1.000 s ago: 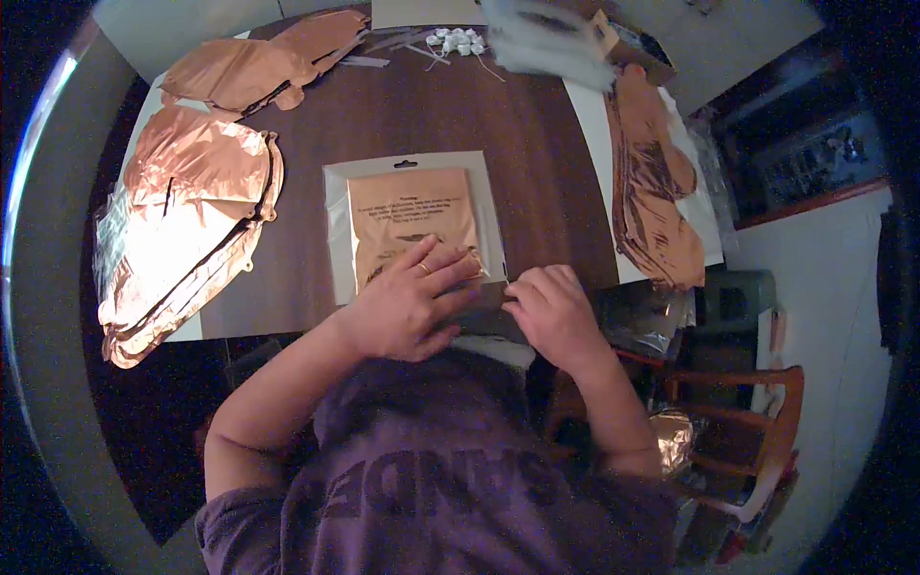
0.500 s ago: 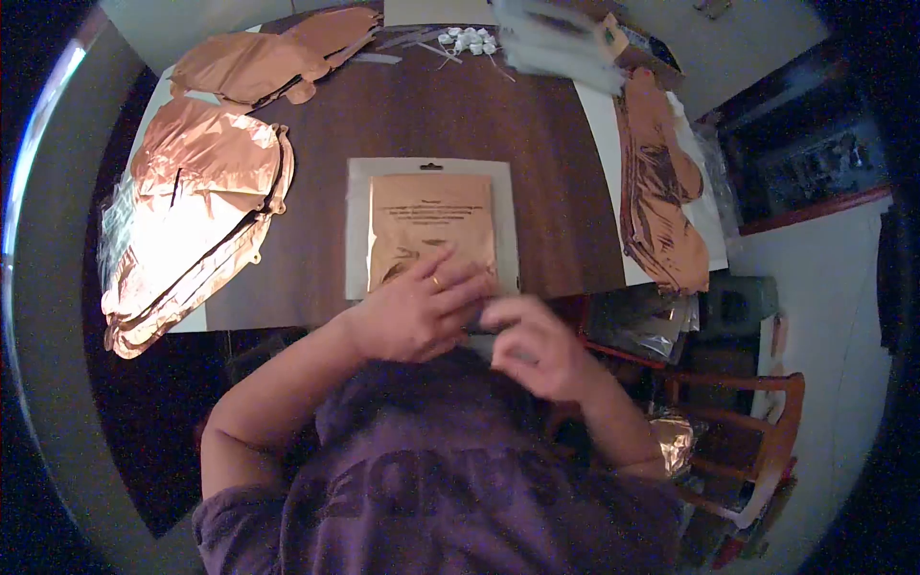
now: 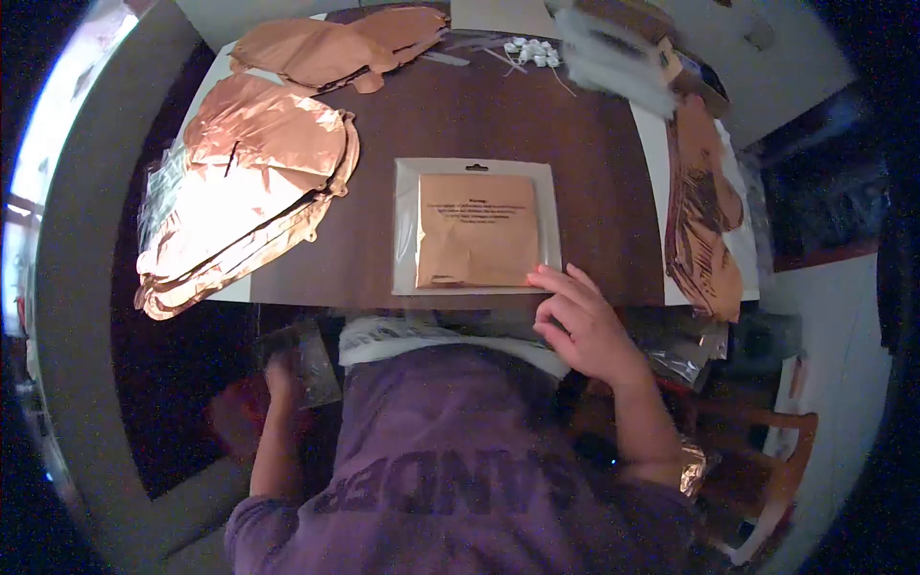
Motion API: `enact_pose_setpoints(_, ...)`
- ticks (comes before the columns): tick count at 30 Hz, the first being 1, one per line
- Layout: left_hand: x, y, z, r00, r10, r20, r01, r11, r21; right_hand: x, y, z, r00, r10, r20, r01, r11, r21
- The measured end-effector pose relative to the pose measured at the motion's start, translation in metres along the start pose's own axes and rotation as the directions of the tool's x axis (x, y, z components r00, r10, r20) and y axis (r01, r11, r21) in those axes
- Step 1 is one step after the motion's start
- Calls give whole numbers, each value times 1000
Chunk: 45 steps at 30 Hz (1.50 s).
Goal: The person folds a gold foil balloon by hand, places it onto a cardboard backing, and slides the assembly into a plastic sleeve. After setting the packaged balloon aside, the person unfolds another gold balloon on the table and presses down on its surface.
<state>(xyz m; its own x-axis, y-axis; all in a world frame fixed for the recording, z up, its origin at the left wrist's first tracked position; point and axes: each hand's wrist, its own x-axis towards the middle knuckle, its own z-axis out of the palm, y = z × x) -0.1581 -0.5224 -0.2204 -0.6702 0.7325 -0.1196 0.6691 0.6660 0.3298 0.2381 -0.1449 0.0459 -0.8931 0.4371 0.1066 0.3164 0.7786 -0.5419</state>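
Note:
On the brown table, a flat clear package (image 3: 407, 230) with a hang hole at its top holds a folded copper-coloured foil piece (image 3: 479, 230) with printed text. My right hand (image 3: 586, 331) is at the package's lower right corner, fingers spread, fingertips touching or just over that edge. Down at the left, below the table edge, my left hand (image 3: 281, 379) is blurred beside a clear plastic bag (image 3: 316, 359); its fingers cannot be made out, nor whether they grip the bag.
Shiny copper foil shapes (image 3: 259, 182) lie at the left, with more foil (image 3: 316, 53) behind them and another stack (image 3: 704, 201) at the right. White small pieces (image 3: 532, 52) and clear plastic (image 3: 613, 62) are at the back. A wooden chair (image 3: 795, 446) stands lower right.
My hands, close together over the package's lower edge before, are now apart. The left has dropped down to the left by the plastic bag; the right has opened beside the package. The view has shifted.

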Motion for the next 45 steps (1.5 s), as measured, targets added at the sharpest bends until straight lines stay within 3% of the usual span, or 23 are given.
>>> enact_pose_setpoints(2, 0, -52, 29, 892, -327, 311, 312, 945, 98, 2, -2, 2, 1000, 1, -7, -1, 1000, -4)
enact_pose_setpoints(6, -15, -64, 66, 742, -439, 507, 418, 894, 162, 0, -2, 1, 996, -28, -85, 26, 999, -18)
enact_pose_setpoints(10, -31, -92, 44, 684, -502, 529, 478, 857, 195, -8, -9, -5, 977, -46, -209, 33, 997, -65)
enact_pose_setpoints(16, -63, -149, 3, 594, -591, 546, 557, 792, 251, -27, -14, -8, 963, -20, -270, 5, 999, -54)
enact_pose_setpoints(26, -16, -112, -1, 663, -479, 576, 489, 859, 152, -28, -2, -1, 967, -58, -249, 22, 989, -145)
enact_pose_setpoints(28, 6, -96, -5, 727, -389, 566, 425, 902, 74, -28, -2, 3, 978, -42, -204, -1, 978, -207)
enact_pose_setpoints(30, 35, -50, -22, 860, -190, 473, 257, 963, -79, -26, 0, 7, 982, -38, -183, -14, 962, -274)
enact_pose_setpoints(31, 41, -6, -47, 939, -42, 340, 85, 990, -113, -26, 0, 10, 982, -44, -182, -13, 952, -305)
enact_pose_setpoints(33, 38, 104, -108, 972, 222, 79, -220, 975, -35, -24, 1, 20, 982, -60, -178, -8, 932, -362)
enact_pose_setpoints(34, 34, 164, -141, 938, 342, -49, -339, 938, 68, -22, 2, 24, 983, -70, -171, -2, 920, -392)
enact_pose_setpoints(35, 31, 180, -150, 809, 574, -129, -570, 819, 63, -20, 4, 27, 983, -83, -163, 7, 907, -422)
enact_pose_setpoints(36, 30, 202, -156, 693, 691, -204, -695, 716, 65, -20, 8, 31, 979, -103, -175, 19, 904, -426)
enact_pose_setpoints(37, 28, 224, -163, 555, 786, -272, -798, 595, 92, -20, 13, 36, 974, -125, -188, 32, 902, -431)
enact_pose_setpoints(38, 30, 256, -169, 484, 809, -334, -833, 543, 108, -19, 17, 40, 968, -146, -202, 45, 900, -434)
enact_pose_setpoints(40, 44, 295, -177, 479, 838, -262, -855, 513, 77, -19, 21, 40, 959, -175, -223, 66, 904, -423)
enact_pose_setpoints(43, 75, 294, -150, 345, 925, -159, -931, 359, 70, -22, 22, 37, 944, -198, -262, 75, 906, -417)
enact_pose_setpoints(45, 82, 291, -139, 334, 908, -252, -940, 342, -13, -23, 23, 34, 926, -218, -307, 89, 919, -384)
